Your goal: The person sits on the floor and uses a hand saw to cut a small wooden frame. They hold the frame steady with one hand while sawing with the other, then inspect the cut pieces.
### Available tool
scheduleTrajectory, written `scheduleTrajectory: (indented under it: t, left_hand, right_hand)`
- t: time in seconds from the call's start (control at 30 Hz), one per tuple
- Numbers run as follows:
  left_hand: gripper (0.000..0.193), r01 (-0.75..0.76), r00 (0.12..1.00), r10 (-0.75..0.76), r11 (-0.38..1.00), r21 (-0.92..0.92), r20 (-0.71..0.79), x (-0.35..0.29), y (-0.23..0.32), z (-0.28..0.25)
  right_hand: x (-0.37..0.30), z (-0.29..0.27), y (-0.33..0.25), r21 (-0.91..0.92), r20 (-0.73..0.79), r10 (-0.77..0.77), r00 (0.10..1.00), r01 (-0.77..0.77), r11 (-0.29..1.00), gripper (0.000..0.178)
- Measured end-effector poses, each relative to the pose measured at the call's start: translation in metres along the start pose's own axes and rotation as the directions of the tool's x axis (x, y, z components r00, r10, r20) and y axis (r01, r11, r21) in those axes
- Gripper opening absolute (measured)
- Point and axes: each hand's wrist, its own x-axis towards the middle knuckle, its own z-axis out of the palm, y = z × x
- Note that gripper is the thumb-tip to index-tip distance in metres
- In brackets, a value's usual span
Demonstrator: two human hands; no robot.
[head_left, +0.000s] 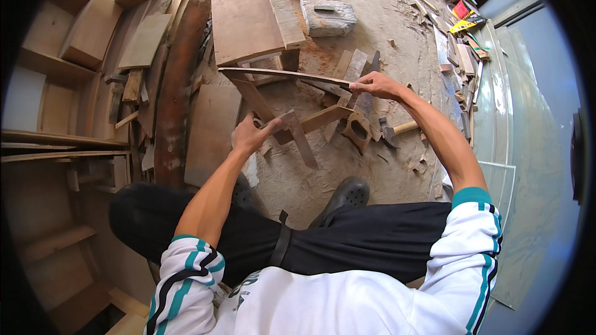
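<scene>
In front of me is an open frame of thin wooden boards, a long strip (285, 74) along its far side and a slanted board (251, 99) on the left. My left hand (251, 134) is closed round the left corner of this frame, thumb stretched along a short flat piece (303, 142) that I cannot identify. At the right end of the long strip, my right hand (374, 85) pinches it between thumb and fingers. Just below that hand lies a handsaw with a wooden handle (358, 131). Beside it rests a hammer (405, 128) with a wooden handle.
A plywood-topped wooden piece (245, 22) stands beyond the frame, near a grey stone block (328, 17). Wooden cabinets (46, 43) line the left side. Wood offcuts (462, 62) and glass panels (528, 105) lie on the right. My shoes (349, 195) are close to the frame.
</scene>
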Motion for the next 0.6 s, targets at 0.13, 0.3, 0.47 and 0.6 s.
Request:
scheduleTrajectory:
  t: [0.13,0.3,0.47,0.6]
  left_hand:
    - [0.087,0.039,0.999,-0.039,0.996,-0.082,0.005,-0.004,-0.006,0.0]
    - [0.085,0.065,0.998,-0.064,0.986,-0.151,0.013,-0.001,-0.011,-0.004]
    - [0.082,0.016,1.0,-0.018,0.989,-0.144,-0.011,0.001,-0.003,-0.004]
    - [0.08,0.055,0.998,-0.055,0.984,-0.168,0.004,0.0,-0.005,-0.003]
  right_hand:
    - [0.002,0.003,0.0,0.016,0.008,0.005,1.0,-0.005,1.0,0.058]
    - [0.003,0.006,-0.003,-0.006,0.045,0.05,0.998,-0.05,0.999,0.06]
    - [-0.003,0.014,0.008,0.065,-0.014,-0.049,0.999,0.05,0.997,0.061]
    - [-0.011,0.014,-0.02,0.124,0.055,0.061,0.997,-0.068,0.99,0.062]
